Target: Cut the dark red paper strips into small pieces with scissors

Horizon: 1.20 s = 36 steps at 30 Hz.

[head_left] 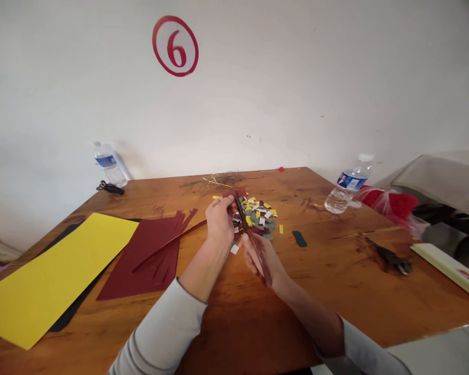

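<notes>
Maroon strip, thin and flat, trails toward eight o'clock from the left hand, whose thumb and fingers pinch it. The right hand curls round slender, dark scissors aimed at eleven. Small four-sided scraps lie at the left hand's three o'clock, a smooth yellow sheet between eight and nine.

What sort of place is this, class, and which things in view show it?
Probably an indoor craft workspace: a yellow sheet and a pile of small cut pieces lie on a wooden table.
</notes>
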### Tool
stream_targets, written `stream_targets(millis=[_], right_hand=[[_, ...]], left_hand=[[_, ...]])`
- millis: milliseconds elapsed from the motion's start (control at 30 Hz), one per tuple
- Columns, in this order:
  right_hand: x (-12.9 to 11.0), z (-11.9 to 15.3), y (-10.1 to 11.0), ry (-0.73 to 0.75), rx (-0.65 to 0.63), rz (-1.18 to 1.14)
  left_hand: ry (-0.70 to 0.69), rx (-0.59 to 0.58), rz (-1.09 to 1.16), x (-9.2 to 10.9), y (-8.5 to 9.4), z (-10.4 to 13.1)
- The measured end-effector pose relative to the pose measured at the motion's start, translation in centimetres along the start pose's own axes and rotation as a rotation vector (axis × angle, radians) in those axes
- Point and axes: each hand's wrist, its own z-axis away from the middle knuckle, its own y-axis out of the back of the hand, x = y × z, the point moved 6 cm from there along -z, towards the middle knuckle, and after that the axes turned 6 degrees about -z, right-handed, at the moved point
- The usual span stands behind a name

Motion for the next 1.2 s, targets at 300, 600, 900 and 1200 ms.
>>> stream_targets(millis=[300,600,900,1200], right_hand=[[-0.32,0.23,-0.39,0.014,0.018,0.016],[-0.39,0.15,-0.32,-0.009,0.029,0.01],[-0.17,0.02,-0.23,-0.012,0.009,-0.024],[-0.01,0.1,0.01,0.014,-0.009,-0.042]], left_hand=[[0.016,0.003,0.017,-0.1,-0.04,0.17],[0.007,0.002,0.015,0.14,-0.04,0.14],[0.0,-0.011,0.007,0.19,-0.1,0.15],[-0.003,-0.013,-0.002,0.16,-0.12,0.09]])
